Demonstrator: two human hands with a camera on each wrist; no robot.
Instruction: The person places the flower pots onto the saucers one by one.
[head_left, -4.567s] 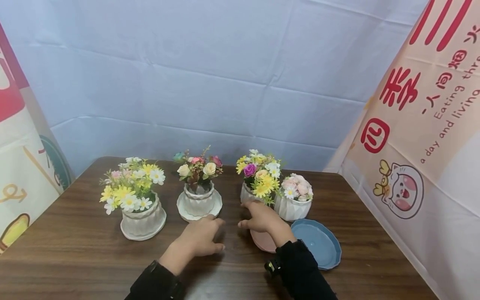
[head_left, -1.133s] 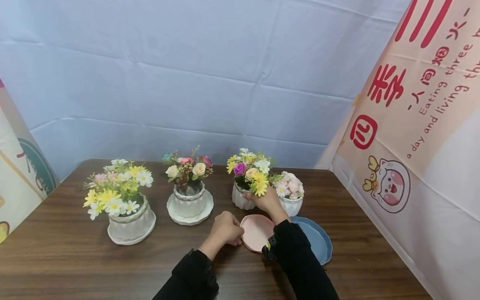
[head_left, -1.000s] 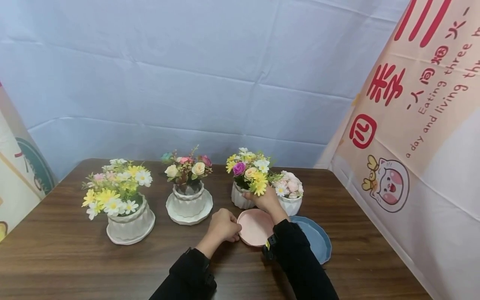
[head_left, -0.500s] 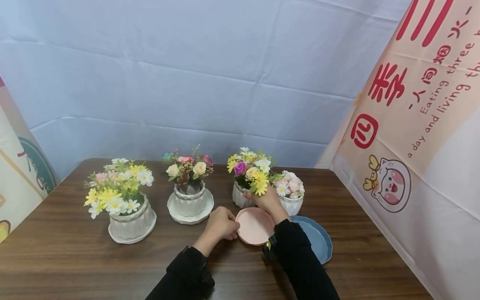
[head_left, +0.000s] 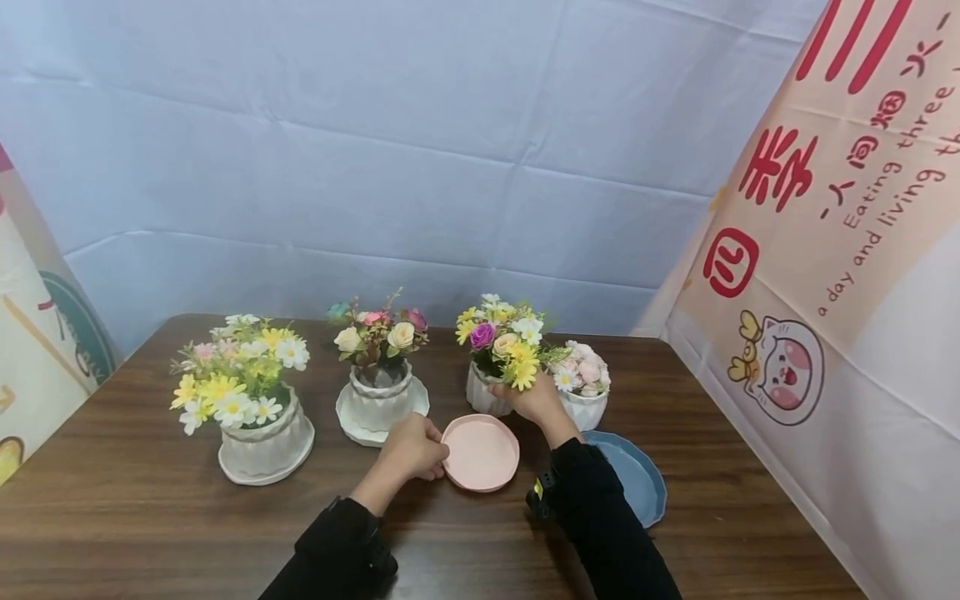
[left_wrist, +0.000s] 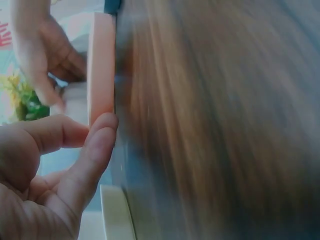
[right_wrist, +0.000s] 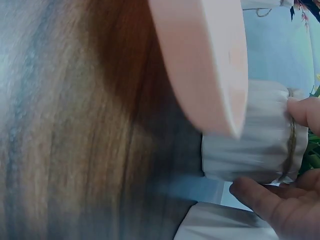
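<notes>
My left hand [head_left: 411, 450] pinches the left rim of a round pink saucer [head_left: 482, 455] between thumb and finger. In the left wrist view the saucer [left_wrist: 101, 70] appears edge-on; the right wrist view shows a dark shadow beside it on the wood. Behind and right of it, my right hand [head_left: 536, 402] grips a white ribbed flowerpot [right_wrist: 250, 150] with thumb and fingers around its side. Yellow, white and purple flowers [head_left: 504, 337] fill that pot and partly cover the fingers.
A white pot of pale pink flowers [head_left: 584, 408] stands close right of the right hand. A blue plate [head_left: 633, 475] lies partly under the right forearm. Two potted bouquets [head_left: 258, 446] [head_left: 378, 404] on white saucers stand left on the brown table [head_left: 187, 533].
My left hand took hold of the pink saucer's rim and has drawn it leftward, out from beside the right sleeve. The right hand stays at its pot.
</notes>
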